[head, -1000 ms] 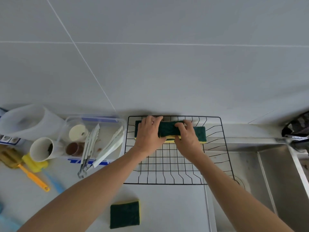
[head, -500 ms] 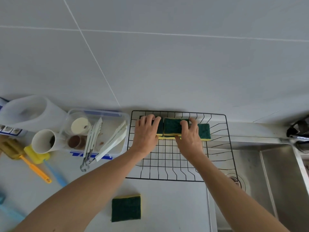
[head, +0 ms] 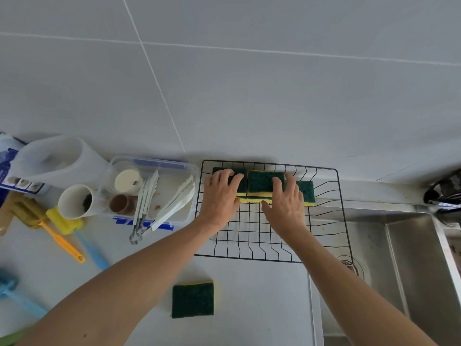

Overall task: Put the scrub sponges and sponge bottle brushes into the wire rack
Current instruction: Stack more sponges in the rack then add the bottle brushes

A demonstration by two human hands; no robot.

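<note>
My left hand [head: 220,193] lies flat, fingers spread and loose, on top of the leftmost green scrub sponge [head: 240,179] at the far edge of the black wire rack [head: 269,245]. My right hand [head: 285,204] is also flat and spread, gripping nothing, its fingers resting on the middle sponge [head: 262,182] and reaching toward the right sponge [head: 306,192]. The three sponges stand in a row along the rack's far side, touching one another, dark green faces up and yellow foam showing along their near edges. The rack sits on the pale bench [head: 249,308] against a grey tiled wall [head: 249,96], its right part hanging over a steel sink [head: 411,258].

A fourth scrub sponge [head: 192,299] lies alone on the bench near me, green side up, well apart from the rack. At the left, a yellow sponge bottle brush [head: 63,232] with an orange handle and a blue-handled brush [head: 91,250] lie on the bench, crossing near their heads. Another blue brush handle [head: 17,297] shows at the far left edge.

A clear plastic container [head: 152,191] with blue clips sits just left of the rack, holding white tongs [head: 174,204], metal-tipped tongs [head: 144,203] and small cups. A white cup [head: 74,202] lies on its side beside it, and a translucent jug [head: 57,161] behind. A blue-and-white package [head: 10,168] at the left edge carries printing too small and blurred to read.
</note>
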